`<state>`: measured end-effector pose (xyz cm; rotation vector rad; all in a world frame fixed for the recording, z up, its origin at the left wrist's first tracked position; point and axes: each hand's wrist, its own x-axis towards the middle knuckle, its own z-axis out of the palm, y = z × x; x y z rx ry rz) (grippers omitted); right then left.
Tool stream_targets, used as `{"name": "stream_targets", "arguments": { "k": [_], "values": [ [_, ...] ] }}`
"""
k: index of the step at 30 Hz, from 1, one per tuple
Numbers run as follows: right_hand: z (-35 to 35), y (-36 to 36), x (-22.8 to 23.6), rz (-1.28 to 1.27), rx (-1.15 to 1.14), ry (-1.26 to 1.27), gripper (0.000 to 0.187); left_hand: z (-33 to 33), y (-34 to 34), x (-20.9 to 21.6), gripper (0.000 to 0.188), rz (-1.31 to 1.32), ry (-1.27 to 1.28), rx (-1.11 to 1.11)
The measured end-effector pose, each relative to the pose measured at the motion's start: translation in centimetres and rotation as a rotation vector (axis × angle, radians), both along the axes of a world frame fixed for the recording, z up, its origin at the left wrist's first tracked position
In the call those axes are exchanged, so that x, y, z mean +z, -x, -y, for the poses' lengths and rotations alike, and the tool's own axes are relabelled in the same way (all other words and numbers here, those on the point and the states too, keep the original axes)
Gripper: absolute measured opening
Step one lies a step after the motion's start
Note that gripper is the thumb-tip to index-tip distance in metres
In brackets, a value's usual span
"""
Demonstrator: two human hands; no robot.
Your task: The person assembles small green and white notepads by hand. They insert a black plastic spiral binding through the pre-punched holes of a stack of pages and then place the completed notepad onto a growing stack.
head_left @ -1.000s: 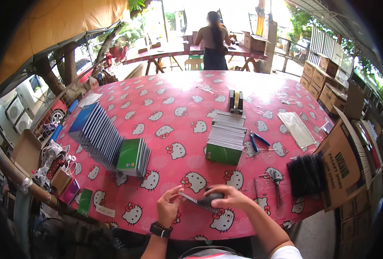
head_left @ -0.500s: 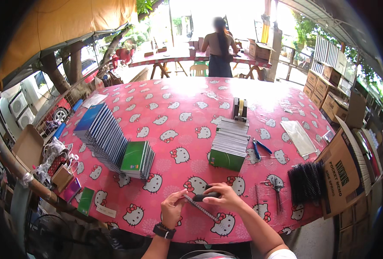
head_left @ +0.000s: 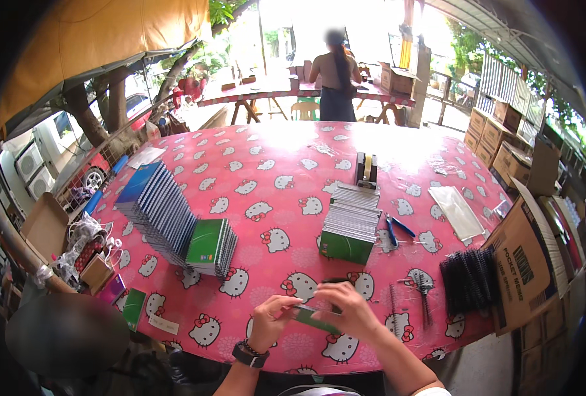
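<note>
A small green notebook (head_left: 316, 319) is held low over the near middle of the table. My left hand (head_left: 271, 323) pinches its left end between thumb and fingers. At its right end, my right hand (head_left: 351, 310) is closed around a black-handled hand tool (head_left: 336, 281), mostly hidden by the fingers, which also reach the notebook. Beyond my hands stands a row of green-covered pads (head_left: 347, 247). Left of them are a short stack of green spiral notebooks (head_left: 207, 241) and a tall, leaning stack of blue ones (head_left: 154, 204).
Blue-handled pliers (head_left: 392, 232), loose black coils (head_left: 425, 297) and a coil bundle (head_left: 468, 280) lie to the right, beside a cardboard box (head_left: 520, 277). A tape dispenser (head_left: 366, 169) and clear plastic sleeves (head_left: 456, 212) lie farther back. A person (head_left: 336, 72) stands at the far table.
The notebook has turned from its coiled edge to its green cover and lies more level. My right hand has shifted slightly right with the tool; my left hand has moved slightly right too.
</note>
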<state>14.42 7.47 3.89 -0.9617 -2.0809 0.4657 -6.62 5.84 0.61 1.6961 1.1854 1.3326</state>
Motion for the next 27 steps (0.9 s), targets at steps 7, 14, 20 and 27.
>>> {"name": "stream_targets", "arguments": {
  "k": [7,14,20,27],
  "values": [
    [1.4,0.8,0.5,-0.241,-0.016,0.042,0.031,-0.5,-2.8,2.3,0.017,0.17,-0.063,-0.072],
    [2.5,1.8,1.5,-0.351,-0.049,0.024,0.029,0.2,-2.8,2.2,0.016,0.268,-0.083,-0.095],
    [2.7,2.1,1.2,-0.43,-0.077,0.072,0.025,0.4,-3.1,2.9,0.017,0.227,-0.119,-0.096],
    [3.0,1.7,1.0,-0.368,-0.051,0.21,0.019,1.8,-2.9,3.1,0.018,0.097,-0.224,-0.064]
  ]
}}
